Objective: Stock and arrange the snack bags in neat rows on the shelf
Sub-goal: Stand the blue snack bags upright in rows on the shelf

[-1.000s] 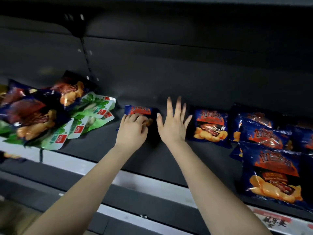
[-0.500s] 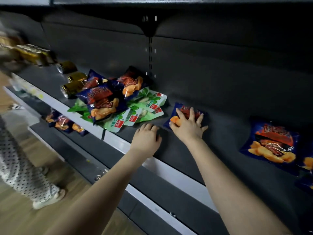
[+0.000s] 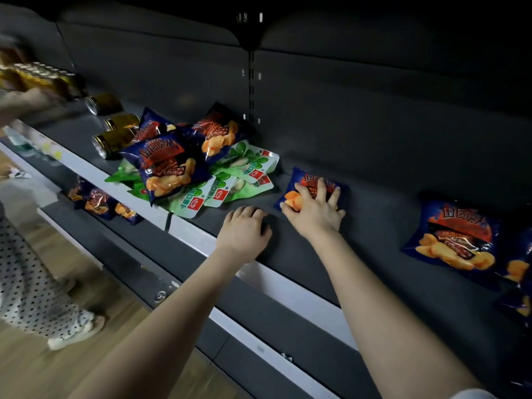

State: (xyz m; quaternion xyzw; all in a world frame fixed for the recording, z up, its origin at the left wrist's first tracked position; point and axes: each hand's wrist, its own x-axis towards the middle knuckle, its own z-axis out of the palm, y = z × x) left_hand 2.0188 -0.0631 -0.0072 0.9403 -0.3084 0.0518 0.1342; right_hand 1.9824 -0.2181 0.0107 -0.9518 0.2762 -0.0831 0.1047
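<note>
A blue snack bag (image 3: 306, 180) lies flat on the dark shelf (image 3: 374, 220) near the back wall. My right hand (image 3: 315, 210) presses on top of it with fingers spread and curled over its front edge. My left hand (image 3: 244, 230) rests knuckles-up on the bare shelf just left of it, fingers curled, nothing in it. To the left sits a loose pile of blue bags (image 3: 165, 165) on top of green bags (image 3: 230, 185). Another blue bag (image 3: 452, 237) lies flat at the right, with more bags (image 3: 518, 272) cut off by the frame edge.
Gold cans (image 3: 115, 139) lie on their sides left of the pile, with a row of more cans (image 3: 37, 79) behind. Blue bags (image 3: 100, 201) lie on the lower shelf. A person in dotted clothes (image 3: 31, 292) stands at the left on the wooden floor.
The view has swung left, bringing the pile and cans into sight. My right hand went from raised with open fingers to pressing on the blue bag; my left hand came off it onto the shelf.
</note>
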